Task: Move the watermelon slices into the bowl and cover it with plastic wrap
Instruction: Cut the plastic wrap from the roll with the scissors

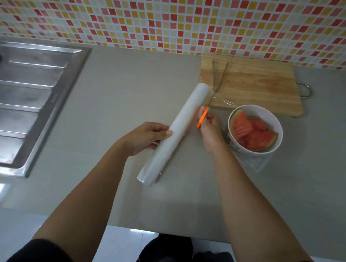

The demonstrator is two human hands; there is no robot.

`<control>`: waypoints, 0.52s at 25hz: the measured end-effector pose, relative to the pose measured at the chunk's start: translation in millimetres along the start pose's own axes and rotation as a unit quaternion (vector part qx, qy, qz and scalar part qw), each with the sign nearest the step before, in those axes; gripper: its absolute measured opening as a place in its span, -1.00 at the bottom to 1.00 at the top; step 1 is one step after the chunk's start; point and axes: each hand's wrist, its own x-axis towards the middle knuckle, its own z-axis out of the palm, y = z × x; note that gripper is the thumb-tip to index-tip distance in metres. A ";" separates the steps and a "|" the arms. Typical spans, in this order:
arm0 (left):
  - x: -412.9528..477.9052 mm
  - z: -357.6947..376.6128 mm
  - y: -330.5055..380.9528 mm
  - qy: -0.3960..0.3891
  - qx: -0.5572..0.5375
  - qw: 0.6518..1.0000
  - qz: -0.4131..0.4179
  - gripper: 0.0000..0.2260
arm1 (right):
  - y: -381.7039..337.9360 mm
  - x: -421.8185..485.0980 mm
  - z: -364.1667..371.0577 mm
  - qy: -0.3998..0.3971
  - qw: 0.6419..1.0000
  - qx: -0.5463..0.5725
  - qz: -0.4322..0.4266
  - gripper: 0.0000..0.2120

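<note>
A home kitchen is indicated by a stainless-steel sink (26,94) set into the grey countertop (125,79) left of the left hand (146,137), a wooden cutting board (255,82) beyond the right hand (209,129), and a mosaic-tiled backsplash (182,20) behind both

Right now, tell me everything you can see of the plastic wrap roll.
The plastic wrap roll is a long, smooth, whitish cylinder lying diagonally on the grey counter, far end toward the cutting board. The left hand grips its middle, thumb on top. The right hand, pinching an orange tool, is at its right edge.
</note>
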 end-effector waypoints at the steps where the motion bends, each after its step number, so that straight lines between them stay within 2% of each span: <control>1: -1.9 -1.8 -0.6 -0.001 0.003 1.000 0.000 -0.73 | 0.3 2.2 0.3 -0.007 1.000 -0.003 0.010 -0.62; 3: -7.5 -6.3 -2.2 -0.005 0.005 1.000 -0.003 -0.74 | 1.3 5.6 2.2 -0.009 1.000 -0.022 0.015 -0.61; 8: -18.0 -20.5 -9.2 0.013 0.001 1.000 -0.014 -0.73 | -6.9 7.1 4.3 0.002 0.999 -0.027 -0.033 -0.60; 13: -17.7 -16.9 -18.1 0.070 -0.064 0.995 0.021 -0.75 | 3.0 -46.8 17.2 0.013 0.990 -0.132 -0.048 -0.68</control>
